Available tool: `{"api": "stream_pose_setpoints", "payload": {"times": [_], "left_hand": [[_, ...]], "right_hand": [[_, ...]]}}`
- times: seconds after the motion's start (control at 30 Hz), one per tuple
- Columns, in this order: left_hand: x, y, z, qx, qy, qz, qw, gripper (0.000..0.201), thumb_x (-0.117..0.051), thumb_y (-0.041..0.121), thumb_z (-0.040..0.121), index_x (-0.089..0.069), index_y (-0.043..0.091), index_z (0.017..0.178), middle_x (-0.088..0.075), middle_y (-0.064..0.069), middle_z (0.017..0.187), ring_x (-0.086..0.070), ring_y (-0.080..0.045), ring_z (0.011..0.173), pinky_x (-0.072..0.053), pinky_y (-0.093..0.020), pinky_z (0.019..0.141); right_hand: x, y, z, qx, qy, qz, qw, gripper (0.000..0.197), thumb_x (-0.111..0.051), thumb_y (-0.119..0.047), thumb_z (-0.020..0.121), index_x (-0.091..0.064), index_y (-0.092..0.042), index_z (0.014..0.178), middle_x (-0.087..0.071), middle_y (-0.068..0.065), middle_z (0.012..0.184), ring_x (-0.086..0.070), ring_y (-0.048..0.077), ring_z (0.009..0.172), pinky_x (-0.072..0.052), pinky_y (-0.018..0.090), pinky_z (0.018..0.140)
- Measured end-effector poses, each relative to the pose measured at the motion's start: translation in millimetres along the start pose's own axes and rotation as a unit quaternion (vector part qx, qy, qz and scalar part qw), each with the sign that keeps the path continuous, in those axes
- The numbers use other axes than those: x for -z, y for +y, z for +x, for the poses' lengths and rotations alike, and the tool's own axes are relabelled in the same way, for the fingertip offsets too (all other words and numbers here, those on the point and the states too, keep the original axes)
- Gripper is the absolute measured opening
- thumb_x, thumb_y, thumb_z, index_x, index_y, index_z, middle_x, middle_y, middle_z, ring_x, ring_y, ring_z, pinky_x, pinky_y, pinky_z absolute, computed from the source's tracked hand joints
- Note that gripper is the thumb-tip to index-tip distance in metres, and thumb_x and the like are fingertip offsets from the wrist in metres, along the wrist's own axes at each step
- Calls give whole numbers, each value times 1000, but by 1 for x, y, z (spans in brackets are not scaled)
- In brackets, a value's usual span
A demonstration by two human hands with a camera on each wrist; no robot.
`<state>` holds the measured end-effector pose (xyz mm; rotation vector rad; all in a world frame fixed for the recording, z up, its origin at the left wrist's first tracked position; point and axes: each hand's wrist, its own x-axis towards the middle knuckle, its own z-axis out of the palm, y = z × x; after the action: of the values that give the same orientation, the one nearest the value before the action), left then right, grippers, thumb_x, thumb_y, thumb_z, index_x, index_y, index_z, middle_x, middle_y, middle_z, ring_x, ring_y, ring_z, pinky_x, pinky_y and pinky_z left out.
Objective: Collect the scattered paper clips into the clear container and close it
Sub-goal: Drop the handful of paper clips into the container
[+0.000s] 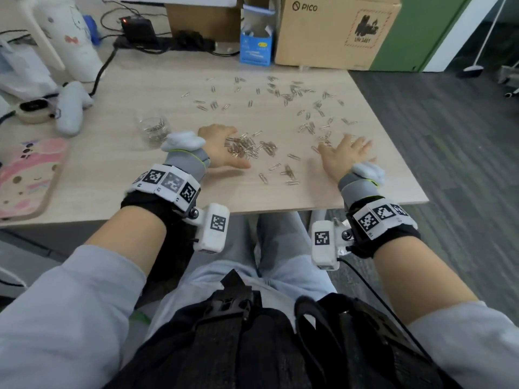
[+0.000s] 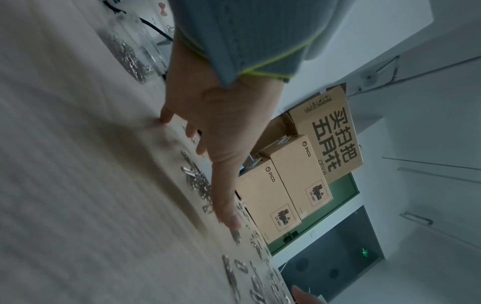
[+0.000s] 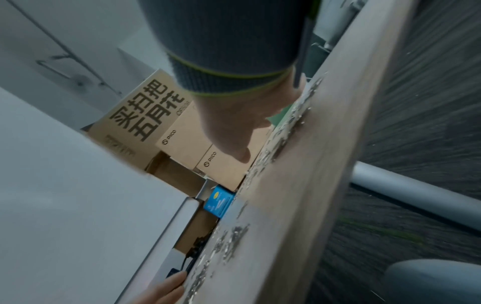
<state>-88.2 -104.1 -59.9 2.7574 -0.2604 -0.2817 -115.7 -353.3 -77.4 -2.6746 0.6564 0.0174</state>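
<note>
- The table [image 1: 157, 77] is pale wood grain, with its right edge over grey carpet.
- Paper clips [image 1: 283, 96] lie scattered from its centre out toward 2 o'clock; a denser heap [image 1: 247, 147] sits near the middle.
- A clear container [image 1: 153, 130], partly filled with clips, stands at 9 o'clock of the heap.
- At 12 o'clock stand a blue box [image 1: 255, 49] and a cardboard box [image 1: 334, 35].
- A pink case [image 1: 28, 175] lies at 8 o'clock.

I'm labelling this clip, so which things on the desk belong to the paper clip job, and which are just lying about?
Part of the job:
paper clips
clear container
left hand
right hand

Just lying about:
blue box
cardboard box
pink phone case
white bottle
</note>
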Motion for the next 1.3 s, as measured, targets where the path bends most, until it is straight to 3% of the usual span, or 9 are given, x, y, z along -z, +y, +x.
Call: {"api": "stream_pose_setpoints", "payload": {"times": [0.13, 0.27, 0.37, 0.47, 0.6, 0.83, 0.97, 1.17, 1.3], "left_hand": [[-20, 7, -3, 28, -68, 44, 996, 106, -58, 66, 73, -1, 17, 149, 5, -8, 159, 9, -28, 146, 0, -49, 117], [-27, 15, -1, 2, -68, 65, 996, 113, -58, 70, 69, 3, 19, 148, 11, -5, 158, 13, -26, 146, 5, -53, 116], [-29, 42, 21, -29, -93, 48, 994, 113, -62, 65, 70, 5, 18, 148, 12, -5, 158, 14, -24, 146, 6, -49, 118], [-26, 50, 15, -64, -95, -6, 993, 111, -70, 61, 64, -12, 17, 148, -5, -7, 159, 0, -23, 147, -3, -42, 118], [-15, 46, 17, -27, -34, -5, 999, 99, -73, 62, 62, -33, 20, 141, -41, -12, 140, -33, -32, 131, -28, -40, 107], [-6, 39, 18, 59, -61, -16, 996, 105, -83, 60, 43, -43, 20, 132, -42, -12, 132, -50, -31, 117, -43, -46, 101], [-11, 48, 19, 34, -48, -37, 998, 95, -87, 50, 43, -51, 18, 124, -52, -12, 126, -54, -26, 112, -45, -40, 99], [-16, 60, 27, 2, -33, -76, 997, 68, -86, 37, 55, -61, 14, 114, -64, -6, 114, -59, -23, 104, -43, -28, 82], [-16, 67, 31, -14, -39, -107, 993, 60, -84, 35, 59, -62, 15, 111, -66, -7, 110, -59, -19, 88, -47, -27, 80]], "right_hand": [[-16, 1, -3, 30, -48, 2, 998, 71, -40, -42, 93, -20, 1, 147, -4, 21, 157, 2, 30, 147, 0, 49, 118], [-15, -17, -13, 143, -120, 15, 982, 58, -38, -33, 97, -29, 3, 142, -6, 18, 157, -2, 30, 146, -3, 41, 117], [-5, -12, 1, 184, -150, 44, 970, 40, -40, -25, 98, -46, 3, 125, -29, 16, 145, -25, 29, 136, -19, 34, 110], [-5, -13, -7, 218, -143, 122, 958, 38, -46, -21, 97, -51, -2, 130, -39, 11, 146, -39, 22, 132, -29, 27, 106], [4, -7, -5, 149, -34, 157, 976, 46, -59, -22, 86, -56, -14, 131, -56, 8, 133, -55, 21, 116, -41, 24, 94], [17, 1, 5, 80, -105, 27, 991, 73, -79, -54, 59, -56, -20, 119, -55, 7, 123, -58, 22, 103, -42, 27, 80], [13, -6, 2, 97, -152, 98, 979, 64, -87, -33, 56, -56, -19, 109, -66, 1, 89, -66, 13, 69, -54, 28, 77], [-1, -24, 4, 135, -149, 159, 967, 40, -83, -17, 64, -66, -18, 100, -56, -9, 72, -54, 4, 63, -43, 11, 50], [-10, -34, 8, 171, -138, 208, 953, 26, -76, -11, 71, -69, -14, 96, -57, -10, 66, -54, 2, 58, -43, 9, 52]]}}
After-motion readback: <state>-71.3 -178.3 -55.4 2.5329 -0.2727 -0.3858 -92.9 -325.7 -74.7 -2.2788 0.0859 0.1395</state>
